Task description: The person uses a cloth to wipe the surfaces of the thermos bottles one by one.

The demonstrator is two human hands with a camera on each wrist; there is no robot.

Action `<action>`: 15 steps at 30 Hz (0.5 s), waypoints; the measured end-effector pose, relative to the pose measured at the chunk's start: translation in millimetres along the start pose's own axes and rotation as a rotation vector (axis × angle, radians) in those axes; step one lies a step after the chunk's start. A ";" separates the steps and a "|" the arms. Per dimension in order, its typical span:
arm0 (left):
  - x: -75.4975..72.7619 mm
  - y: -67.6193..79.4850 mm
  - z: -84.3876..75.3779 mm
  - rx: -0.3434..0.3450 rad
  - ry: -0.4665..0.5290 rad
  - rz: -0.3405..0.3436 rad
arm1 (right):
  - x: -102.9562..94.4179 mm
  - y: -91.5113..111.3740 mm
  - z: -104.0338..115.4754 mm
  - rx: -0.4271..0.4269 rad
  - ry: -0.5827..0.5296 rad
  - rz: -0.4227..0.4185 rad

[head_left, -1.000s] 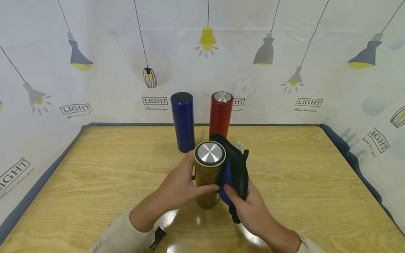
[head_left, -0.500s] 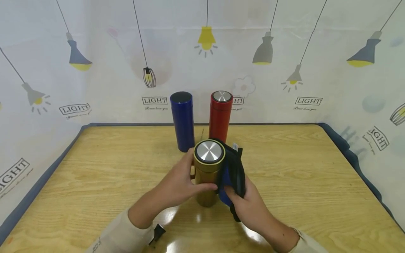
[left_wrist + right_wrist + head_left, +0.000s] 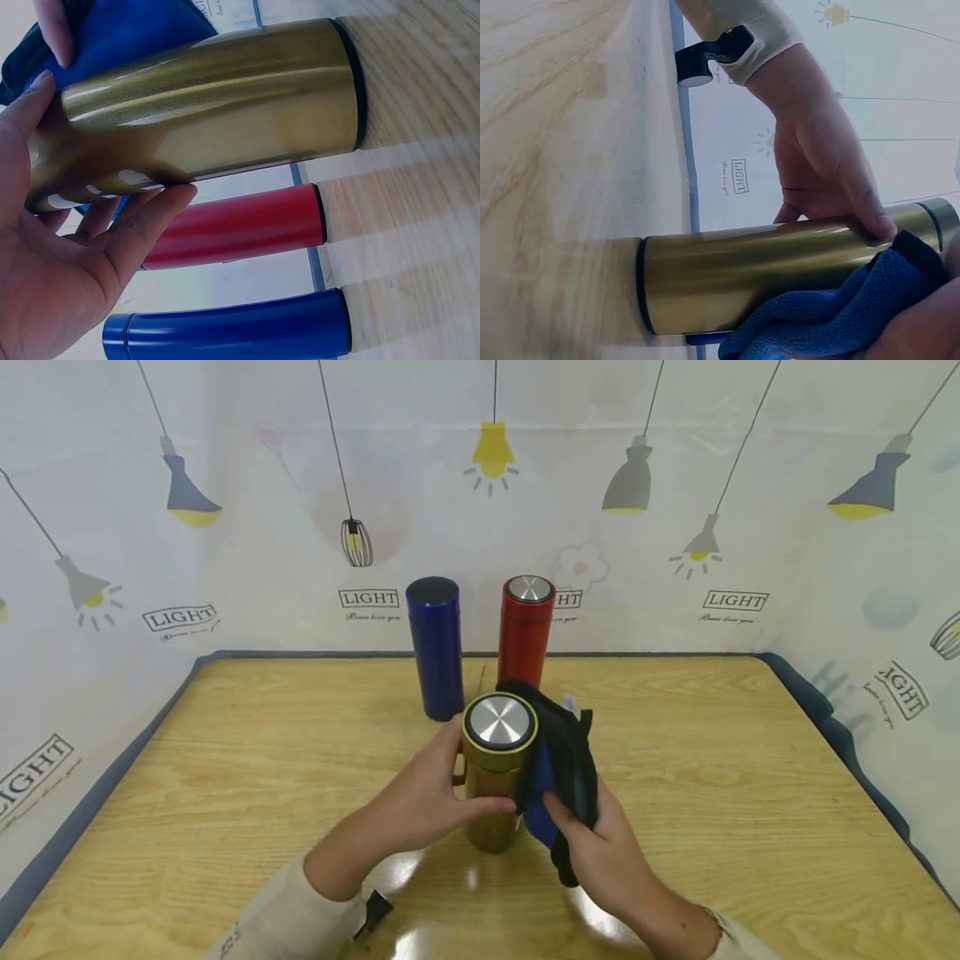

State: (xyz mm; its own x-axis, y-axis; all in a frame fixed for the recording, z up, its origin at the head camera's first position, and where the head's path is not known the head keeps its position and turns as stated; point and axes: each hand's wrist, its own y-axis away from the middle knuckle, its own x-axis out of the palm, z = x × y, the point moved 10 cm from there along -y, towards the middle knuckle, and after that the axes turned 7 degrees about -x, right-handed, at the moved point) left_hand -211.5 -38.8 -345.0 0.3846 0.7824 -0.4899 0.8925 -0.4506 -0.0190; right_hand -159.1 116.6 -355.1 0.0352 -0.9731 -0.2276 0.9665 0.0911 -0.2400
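Observation:
My left hand (image 3: 423, 802) grips a gold thermos flask (image 3: 491, 827) from its left side, thumb across the front. The flask stands upright, its black-ringed silver lid (image 3: 498, 721) facing up. In the left wrist view the fingers curl round the upper part of the gold body (image 3: 217, 97). With the thumb and fingers of my right hand (image 3: 603, 852) I hold a blue fleecy cloth with black edging (image 3: 570, 760) against the flask's right side. The right wrist view shows the blue pile (image 3: 825, 307) bunched along the flask; part of the right hand lies outside that view.
Behind the gold flask a blue flask (image 3: 437, 652) with a dark lid stands upright at the left, and a red flask (image 3: 525, 635) with a silver lid at the right. The cloth covers the red one's lower part. A printed curtain (image 3: 300, 468) borders the wooden table (image 3: 735, 777).
The cloth and right hand shifted slightly left, then back right, beside the gold flask. My left hand keeps its grip, and the two flasks behind have stayed put.

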 end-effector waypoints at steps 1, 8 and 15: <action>-0.2 -0.1 -0.7 0.005 -0.002 -0.003 | -0.8 0.1 1.6 -0.006 -0.004 -0.002; 0.8 0.4 -1.3 0.004 -0.020 0.002 | 3.5 -0.4 2.1 -0.020 -0.016 0.050; 1.3 0.7 0.8 -0.007 -0.011 0.004 | 11.2 -2.7 -2.7 -0.027 -0.012 0.106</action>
State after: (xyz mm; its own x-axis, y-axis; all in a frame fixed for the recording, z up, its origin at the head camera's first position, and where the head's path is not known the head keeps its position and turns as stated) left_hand -210.6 -38.5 -346.3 0.3859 0.7755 -0.4996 0.8924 -0.4510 -0.0108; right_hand -162.0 106.1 -359.6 0.1401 -0.9602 -0.2418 0.9501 0.1992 -0.2403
